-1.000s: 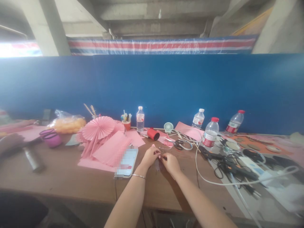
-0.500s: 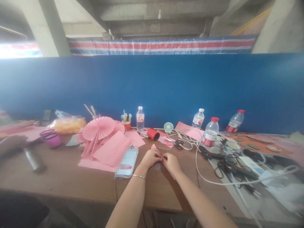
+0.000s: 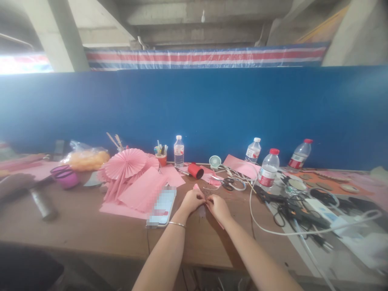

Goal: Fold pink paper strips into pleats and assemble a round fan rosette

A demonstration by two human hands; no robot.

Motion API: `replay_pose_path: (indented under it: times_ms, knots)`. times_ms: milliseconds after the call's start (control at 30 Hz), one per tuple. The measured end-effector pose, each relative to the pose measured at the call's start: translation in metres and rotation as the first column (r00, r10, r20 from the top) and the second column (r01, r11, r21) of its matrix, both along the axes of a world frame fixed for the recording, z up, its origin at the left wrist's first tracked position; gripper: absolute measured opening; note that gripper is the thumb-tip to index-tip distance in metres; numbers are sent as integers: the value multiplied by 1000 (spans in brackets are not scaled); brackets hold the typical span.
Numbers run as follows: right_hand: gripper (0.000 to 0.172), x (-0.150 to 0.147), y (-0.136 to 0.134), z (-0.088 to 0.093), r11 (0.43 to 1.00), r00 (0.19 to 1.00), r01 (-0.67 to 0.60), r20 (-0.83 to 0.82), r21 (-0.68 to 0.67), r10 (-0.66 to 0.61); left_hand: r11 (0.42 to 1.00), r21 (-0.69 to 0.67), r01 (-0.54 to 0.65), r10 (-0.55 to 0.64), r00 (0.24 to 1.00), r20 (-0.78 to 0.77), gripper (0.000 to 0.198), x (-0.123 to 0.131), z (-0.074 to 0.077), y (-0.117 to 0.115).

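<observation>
Head view, nearest stuff first, with the phone [image 3: 165, 208] as my landmark. Just right of the phone, over the tabletop [image 3: 200, 246], two hands are close together. The left hand [image 3: 193, 203] looks pinched on a pink paper [image 3: 196, 187], and the right hand [image 3: 217, 207] seems pinched on it too, though the exact grip is too small to make out. One end pokes out past the left fingers, and more pink peeks out on the near side of the right hand, so I'd guess it's one long narrow strip.

Handling-wise: probably weighs next to nothing, bendy lengthwise, a bit stiffer across any pleats, not slippery. It'd crumple or tear if you yank it, so I'd hold it by the edges, thumb and finger, light pressure, no squashing.

Further out, the scissors [image 3: 228, 184] are beyond and right of the phone, a red cup [image 3: 195, 171] lies beyond it too, and a pleated pink fan [image 3: 125, 163] sits past it to the left. Farther back again is a bottle [image 3: 179, 150], then the blue wall [image 3: 194, 109].
</observation>
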State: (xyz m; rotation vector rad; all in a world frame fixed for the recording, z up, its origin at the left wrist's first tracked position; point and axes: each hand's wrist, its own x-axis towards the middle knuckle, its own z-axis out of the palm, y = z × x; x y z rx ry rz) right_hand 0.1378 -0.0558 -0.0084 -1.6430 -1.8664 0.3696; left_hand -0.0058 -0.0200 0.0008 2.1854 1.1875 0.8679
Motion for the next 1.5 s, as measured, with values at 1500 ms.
replay_pose_path:
  times_ms: [1500]
  knots:
    - [9,1,5,-14,990,1000,-3,-24,142,6,988,-101,-115,102,987,-124,16,5,1,-3]
